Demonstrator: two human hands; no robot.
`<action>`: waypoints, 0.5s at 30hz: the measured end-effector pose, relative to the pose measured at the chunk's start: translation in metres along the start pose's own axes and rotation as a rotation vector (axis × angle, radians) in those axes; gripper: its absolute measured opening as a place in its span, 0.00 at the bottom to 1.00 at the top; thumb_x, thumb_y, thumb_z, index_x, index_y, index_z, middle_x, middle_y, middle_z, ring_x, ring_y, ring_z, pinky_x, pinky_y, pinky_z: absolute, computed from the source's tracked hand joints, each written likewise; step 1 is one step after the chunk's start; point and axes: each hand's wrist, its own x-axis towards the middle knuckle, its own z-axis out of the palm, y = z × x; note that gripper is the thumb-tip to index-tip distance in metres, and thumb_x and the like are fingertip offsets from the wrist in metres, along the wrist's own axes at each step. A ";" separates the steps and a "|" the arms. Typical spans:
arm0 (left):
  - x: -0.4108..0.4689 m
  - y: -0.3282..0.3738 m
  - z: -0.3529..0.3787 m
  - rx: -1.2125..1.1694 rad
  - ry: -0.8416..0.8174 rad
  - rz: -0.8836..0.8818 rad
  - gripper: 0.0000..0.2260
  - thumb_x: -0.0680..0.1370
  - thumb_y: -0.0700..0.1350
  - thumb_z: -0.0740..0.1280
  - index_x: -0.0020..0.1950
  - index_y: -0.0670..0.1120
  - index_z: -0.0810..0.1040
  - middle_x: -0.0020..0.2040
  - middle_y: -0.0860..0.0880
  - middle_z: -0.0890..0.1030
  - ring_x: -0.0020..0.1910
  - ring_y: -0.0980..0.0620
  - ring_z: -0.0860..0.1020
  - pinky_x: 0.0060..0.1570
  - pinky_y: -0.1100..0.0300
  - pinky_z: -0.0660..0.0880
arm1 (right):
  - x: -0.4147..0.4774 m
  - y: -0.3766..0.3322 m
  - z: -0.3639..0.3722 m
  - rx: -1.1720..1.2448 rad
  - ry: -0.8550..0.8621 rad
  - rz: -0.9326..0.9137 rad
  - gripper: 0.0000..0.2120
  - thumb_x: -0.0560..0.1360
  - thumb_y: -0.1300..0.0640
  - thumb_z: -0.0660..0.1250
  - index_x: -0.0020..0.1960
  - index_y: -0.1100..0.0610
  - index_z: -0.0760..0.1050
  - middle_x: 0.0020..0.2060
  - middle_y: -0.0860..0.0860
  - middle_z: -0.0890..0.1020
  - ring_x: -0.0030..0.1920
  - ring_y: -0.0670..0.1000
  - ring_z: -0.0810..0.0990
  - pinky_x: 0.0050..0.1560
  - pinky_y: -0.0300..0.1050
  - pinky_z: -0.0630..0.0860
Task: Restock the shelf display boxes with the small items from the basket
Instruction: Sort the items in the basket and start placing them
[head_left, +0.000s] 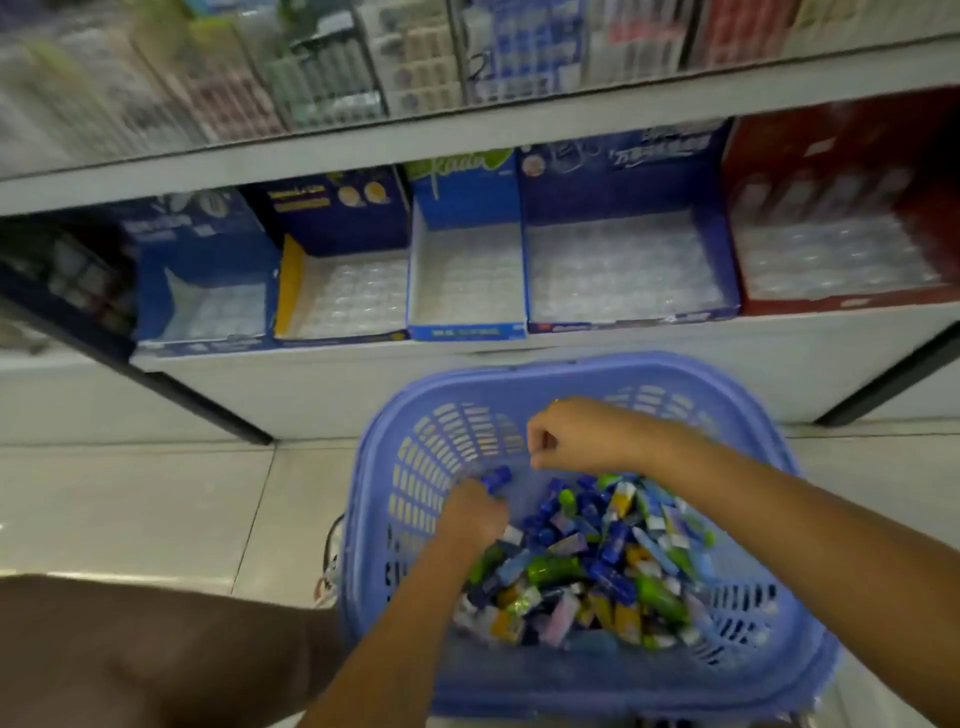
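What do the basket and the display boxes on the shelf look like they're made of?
Basket: moulded plastic, lilac, slightly glossy; the slotted walls and rounded rim suggest it. Display boxes: printed cardboard, probably coated; flat folded panels with thin edges. Their clear liners look like thin formed plastic, glinting in rows of dimples, though blur leaves this uncertain.

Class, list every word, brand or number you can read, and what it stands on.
Green script on the narrow blue display box: perhaps "Kada".
White characters on the wide blue display box: unreadable.
Yellow print on the dark blue display box: unreadable.
Labels on the small items in the basket: too small.
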 end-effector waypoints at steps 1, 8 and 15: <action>0.003 -0.017 0.004 0.043 -0.107 -0.028 0.14 0.81 0.40 0.56 0.62 0.34 0.74 0.61 0.33 0.75 0.60 0.37 0.74 0.56 0.49 0.70 | 0.017 -0.002 0.024 0.016 -0.048 0.011 0.11 0.77 0.57 0.63 0.58 0.59 0.77 0.56 0.55 0.79 0.57 0.54 0.76 0.52 0.43 0.68; 0.022 -0.066 0.037 -0.064 -0.112 -0.219 0.16 0.80 0.42 0.59 0.66 0.36 0.72 0.64 0.39 0.76 0.63 0.42 0.74 0.58 0.56 0.71 | 0.092 -0.002 0.127 0.081 -0.092 -0.082 0.25 0.77 0.57 0.66 0.72 0.59 0.65 0.70 0.57 0.68 0.69 0.56 0.68 0.66 0.47 0.66; 0.054 -0.070 0.055 -0.031 -0.082 -0.223 0.24 0.82 0.38 0.56 0.75 0.36 0.52 0.73 0.38 0.60 0.70 0.42 0.64 0.68 0.52 0.65 | 0.142 0.008 0.148 -0.062 -0.094 -0.110 0.22 0.75 0.63 0.64 0.68 0.59 0.65 0.67 0.58 0.68 0.64 0.59 0.72 0.62 0.54 0.71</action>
